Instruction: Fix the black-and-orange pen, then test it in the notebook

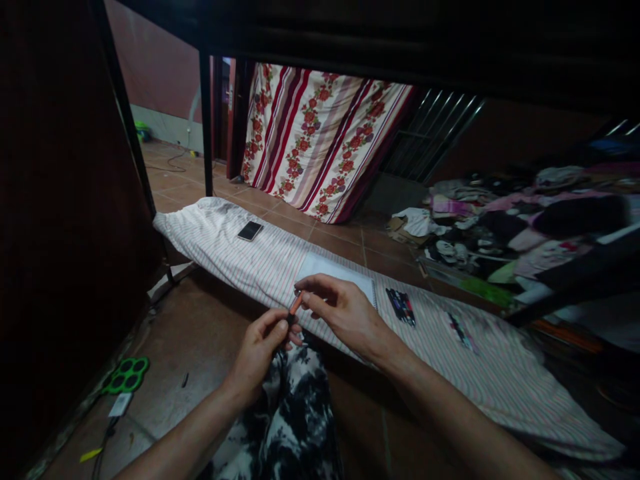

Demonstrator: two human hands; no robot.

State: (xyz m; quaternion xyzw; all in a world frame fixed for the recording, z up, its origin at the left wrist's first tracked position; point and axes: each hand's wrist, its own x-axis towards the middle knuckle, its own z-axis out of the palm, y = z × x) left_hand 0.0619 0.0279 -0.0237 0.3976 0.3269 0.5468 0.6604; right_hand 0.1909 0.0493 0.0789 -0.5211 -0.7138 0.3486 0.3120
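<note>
Both my hands meet over my lap, in front of the striped cloth. My left hand (267,333) pinches the dark lower end of a short orange-and-black pen-like stick (296,305). At its upper end, the fingers of my right hand (337,307) close round the orange part; a small dark tip shows by the fingertips. Its exact kind is too small to tell. Behind my right hand lies a spiral notebook (345,275) with a blank page up. Right of it, several dark pens (400,307) lie side by side, and a smaller group of pens (461,333) sits farther right.
A striped cloth (500,387) covers the long low surface. A phone (250,231) lies on its left part. Dark metal posts (205,127) and a low overhead frame enclose me. A green four-ring object (127,375) with a cord is on the floor. Clothes (500,220) are heaped right.
</note>
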